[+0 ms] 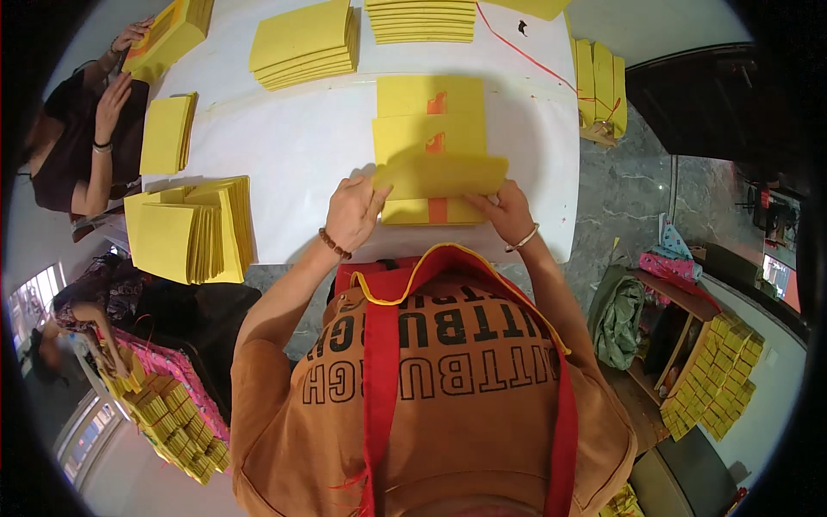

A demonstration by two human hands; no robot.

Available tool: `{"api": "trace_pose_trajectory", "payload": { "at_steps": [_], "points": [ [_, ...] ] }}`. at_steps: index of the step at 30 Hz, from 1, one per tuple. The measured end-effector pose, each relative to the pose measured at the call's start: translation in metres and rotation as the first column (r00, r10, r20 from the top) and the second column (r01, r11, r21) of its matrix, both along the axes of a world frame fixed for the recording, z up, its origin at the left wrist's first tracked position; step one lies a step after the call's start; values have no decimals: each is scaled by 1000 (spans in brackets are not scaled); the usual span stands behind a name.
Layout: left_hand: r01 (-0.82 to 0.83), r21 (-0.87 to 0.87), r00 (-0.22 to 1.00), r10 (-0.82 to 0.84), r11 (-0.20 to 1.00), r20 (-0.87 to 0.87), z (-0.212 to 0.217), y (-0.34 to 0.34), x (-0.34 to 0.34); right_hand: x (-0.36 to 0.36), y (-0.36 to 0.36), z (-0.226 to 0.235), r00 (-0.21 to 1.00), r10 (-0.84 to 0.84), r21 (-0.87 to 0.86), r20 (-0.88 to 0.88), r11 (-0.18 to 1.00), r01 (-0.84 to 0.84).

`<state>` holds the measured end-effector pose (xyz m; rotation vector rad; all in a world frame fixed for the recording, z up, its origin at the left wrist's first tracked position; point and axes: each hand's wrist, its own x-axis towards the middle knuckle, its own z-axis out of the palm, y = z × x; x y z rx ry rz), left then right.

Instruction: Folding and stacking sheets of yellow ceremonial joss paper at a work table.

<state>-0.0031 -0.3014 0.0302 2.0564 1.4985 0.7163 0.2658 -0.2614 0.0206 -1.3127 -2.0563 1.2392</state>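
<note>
Between my two hands is a piece of yellow paper, raised and tilted above the table. My left hand grips its left edge, thumb on the near side. At the right end my right hand pinches the lower corner. Beneath and beyond it, yellow papers with orange-red printed marks lie overlapped in a column on the white table. The nearest of them shows an orange-red band below the held paper. Whether the held piece is one sheet or several layers, I cannot tell.
Yellow paper stacks stand at the back and at the left edge. A red string crosses the far right. Another person's hands touch a yellow bundle at far left. Tied yellow bundles sit on the right.
</note>
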Motion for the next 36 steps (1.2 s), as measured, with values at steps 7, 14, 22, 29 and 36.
{"api": "trace_pose_trajectory", "payload": {
  "at_steps": [7, 14, 22, 29, 36],
  "points": [
    [-278, -537, 817, 490, 797, 304, -30, 25, 10, -22, 10, 5, 927, -364, -227, -93, 914, 337],
    [-336, -550, 761, 564, 764, 319, -39, 29, 13, -29, 8, -6, 929, -364, 92, -70, 925, 370],
    [-440, -418, 848, 521, 795, 98, -23, 32, 18, -33, 14, 5, 914, -395, -77, 98, 912, 402],
    [-401, -495, 691, 609, 771, 390, -44, 32, 15, -33, 18, -2, 917, -394, -58, 60, 916, 397],
    [-291, 390, 925, 360, 874, -117, 17, 41, 24, -32, 16, -11, 901, -434, 19, -13, 901, 434]
  ]
}}
